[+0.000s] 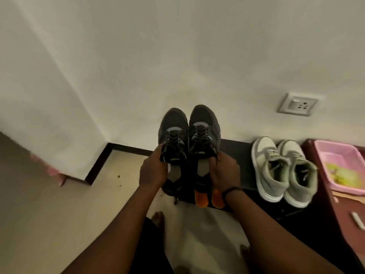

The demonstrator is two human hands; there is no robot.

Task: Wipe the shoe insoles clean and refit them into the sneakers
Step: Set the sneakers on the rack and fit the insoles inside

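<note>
Dark grey uppers, black laces: we hold a pair of sneakers side by side in the air, toes pointing away from us toward the pale wall (177, 56). Our left hand (153, 172) grips the left sneaker (173, 133) at the collar, fingers curled over its outer rim. Our right hand (224, 172) grips the right sneaker (204, 127) the same way, fingers hooked into the opening; a dark band (231, 190) circles that wrist.

Inside each opening we see a grey-brown insole: the left insole (174, 173) and the right insole (203, 168) both lie seated in their sneakers. Orange patches show at the heel of the right sneaker, just below our right hand.

We take the black low shelf (237, 153) as landmark. The held pair hangs over its left end. On it, to the right of our hands, stands a second pair, white-and-grey sneakers (284, 171), toes toward the wall. Beyond the shelf's right end sits a maroon stand (339, 210) carrying a pink plastic tub (339, 153) with something yellow-green inside, too blurred to name. On the wall above the shelf, a white socket plate (298, 104). Left of the shelf, beige floor (49, 214) with a dark skirting strip (98, 165) along the wall corner. Below the shelf edge, our bare toes (158, 217) rest on the floor.
</note>
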